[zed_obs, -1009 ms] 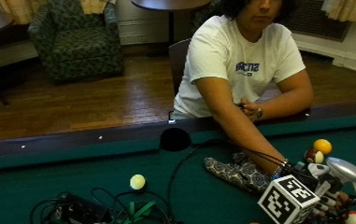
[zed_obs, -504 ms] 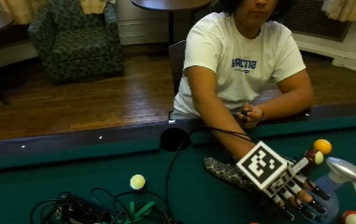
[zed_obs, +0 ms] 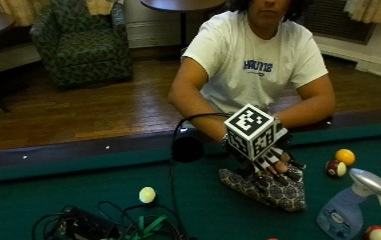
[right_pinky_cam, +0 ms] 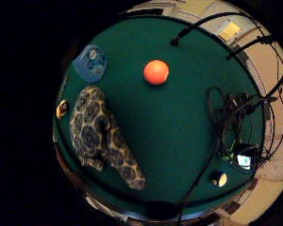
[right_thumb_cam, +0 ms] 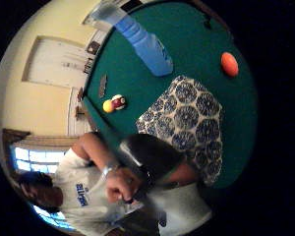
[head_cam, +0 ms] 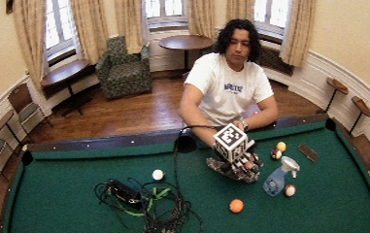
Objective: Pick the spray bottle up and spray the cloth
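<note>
Spray bottle (zed_obs: 344,212): pale blue, white trigger, upright beside patterned cloth (zed_obs: 270,187); gloved right hand (zed_obs: 270,165) fingers spread above cloth.

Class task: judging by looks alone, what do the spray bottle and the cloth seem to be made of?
Spray bottle: probably plastic, a translucent pale blue body with a glossy light grey trigger head. Cloth: apparently soft woven fabric, matt, printed with dark medallions on a pale ground, lying rumpled on the felt.

Blue letters on a white shirt

Blue letters are printed on the chest of the person's white T-shirt (zed_obs: 256,65), but the word cannot be read for sure. A small round label is seen on the spray bottle (zed_obs: 342,215); its words are too small to be read. No other words or numbers can be made out.
</note>
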